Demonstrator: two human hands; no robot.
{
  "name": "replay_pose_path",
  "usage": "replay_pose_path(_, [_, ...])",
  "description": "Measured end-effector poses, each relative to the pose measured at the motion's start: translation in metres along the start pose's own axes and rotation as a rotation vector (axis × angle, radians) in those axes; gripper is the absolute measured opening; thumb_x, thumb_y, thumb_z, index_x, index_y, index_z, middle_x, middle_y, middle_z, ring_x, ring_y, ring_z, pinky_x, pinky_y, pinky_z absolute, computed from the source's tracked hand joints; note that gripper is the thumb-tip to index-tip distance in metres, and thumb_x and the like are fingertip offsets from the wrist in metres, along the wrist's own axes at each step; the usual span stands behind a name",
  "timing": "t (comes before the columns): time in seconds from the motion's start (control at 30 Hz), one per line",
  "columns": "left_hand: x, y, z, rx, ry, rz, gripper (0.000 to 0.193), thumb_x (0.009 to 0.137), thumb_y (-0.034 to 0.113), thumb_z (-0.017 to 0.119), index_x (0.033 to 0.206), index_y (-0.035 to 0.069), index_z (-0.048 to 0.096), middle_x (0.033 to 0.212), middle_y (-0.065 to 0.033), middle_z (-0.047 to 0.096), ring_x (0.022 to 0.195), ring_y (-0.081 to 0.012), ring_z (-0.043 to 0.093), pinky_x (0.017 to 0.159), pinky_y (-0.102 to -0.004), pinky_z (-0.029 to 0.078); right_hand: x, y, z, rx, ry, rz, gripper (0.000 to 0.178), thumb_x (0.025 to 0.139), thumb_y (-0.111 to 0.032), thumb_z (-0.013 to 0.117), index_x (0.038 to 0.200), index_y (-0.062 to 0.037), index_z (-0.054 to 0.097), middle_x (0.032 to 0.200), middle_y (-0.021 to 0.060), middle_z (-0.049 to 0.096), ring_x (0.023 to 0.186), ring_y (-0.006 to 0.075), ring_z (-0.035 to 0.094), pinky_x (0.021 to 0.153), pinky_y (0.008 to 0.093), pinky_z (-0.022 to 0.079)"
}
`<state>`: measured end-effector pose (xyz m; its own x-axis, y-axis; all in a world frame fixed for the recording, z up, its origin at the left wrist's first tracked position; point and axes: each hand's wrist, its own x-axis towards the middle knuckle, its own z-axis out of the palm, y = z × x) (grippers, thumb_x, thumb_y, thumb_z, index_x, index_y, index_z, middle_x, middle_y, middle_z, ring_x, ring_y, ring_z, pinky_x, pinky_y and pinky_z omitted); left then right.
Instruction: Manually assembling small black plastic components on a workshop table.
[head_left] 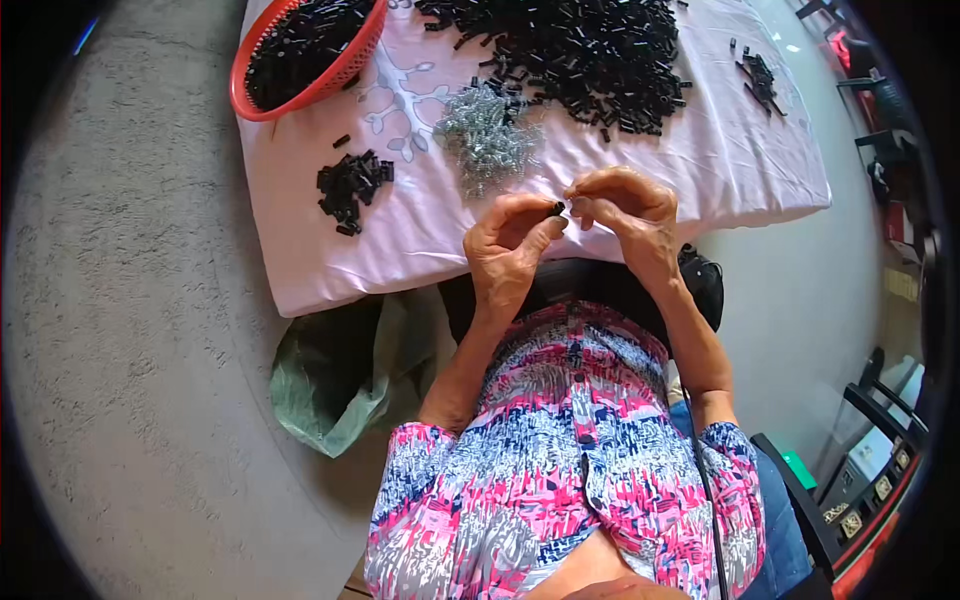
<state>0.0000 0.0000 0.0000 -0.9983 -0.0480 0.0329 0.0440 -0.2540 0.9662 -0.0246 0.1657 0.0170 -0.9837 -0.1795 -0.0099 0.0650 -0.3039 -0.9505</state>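
Observation:
Over the near edge of the pink-covered table, my left hand pinches a small black plastic tube between thumb and fingertips. Just to its right, my right hand is closed in a pinch close to the tube's end. Whatever its fingertips hold is too small to make out. Right beyond my hands lies a heap of small silvery wire pieces, which look like springs. A small pile of black tubes is left of my left hand.
A big heap of black tubes covers the table's far side. At the far left stands a red plastic basket full of them. Another small black pile lies far right. Below the table's left edge sits an open green sack.

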Motion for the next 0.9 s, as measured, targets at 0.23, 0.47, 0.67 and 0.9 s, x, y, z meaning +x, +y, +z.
replay_pose_path(0.23, [-0.003, 0.006, 0.017, -0.186, -0.064, -0.060, 0.019, 0.084, -0.007, 0.069, 0.102, -0.002, 0.064, 0.094, -0.0099, 0.070, 0.084, -0.0147, 0.068, 0.075, -0.0268, 0.059, -0.012, 0.001, -0.010, -0.006, 0.030, -0.113, 0.015, 0.085, 0.006, 0.067, 0.099, 0.0032, 0.069, 0.099, 0.0077, 0.068, 0.087, 0.0118, 0.066, 0.071, 0.0237, 0.053])
replay_pose_path(0.47, [-0.003, 0.004, 0.021, -0.235, -0.128, -0.046, 0.019, 0.085, -0.010, 0.067, 0.103, -0.004, 0.064, 0.098, -0.0121, 0.069, 0.086, -0.0172, 0.069, 0.076, -0.0294, 0.060, -0.015, -0.007, -0.014, -0.049, 0.012, -0.164, 0.013, 0.085, 0.009, 0.064, 0.097, 0.0045, 0.067, 0.097, 0.0074, 0.067, 0.087, 0.0127, 0.064, 0.073, 0.0241, 0.053])
replay_pose_path(0.67, [-0.002, 0.007, 0.028, -0.261, -0.154, -0.046, 0.019, 0.085, -0.010, 0.066, 0.103, -0.005, 0.064, 0.097, -0.0117, 0.068, 0.087, -0.0174, 0.069, 0.075, -0.0296, 0.060, -0.016, -0.020, -0.017, -0.295, 0.007, -0.249, 0.014, 0.080, 0.010, 0.066, 0.093, 0.0046, 0.067, 0.094, 0.0093, 0.068, 0.085, 0.0152, 0.066, 0.073, 0.0263, 0.053])
replay_pose_path(0.9, [0.003, 0.004, 0.025, -0.290, -0.126, -0.135, 0.015, 0.087, -0.007, 0.066, 0.101, -0.005, 0.065, 0.096, -0.0111, 0.069, 0.087, -0.0176, 0.069, 0.073, -0.0296, 0.061, -0.017, -0.027, -0.010, -0.633, -0.015, -0.505, 0.019, 0.075, 0.007, 0.069, 0.094, 0.0011, 0.068, 0.095, 0.0119, 0.068, 0.082, 0.0205, 0.068, 0.071, 0.0302, 0.054])
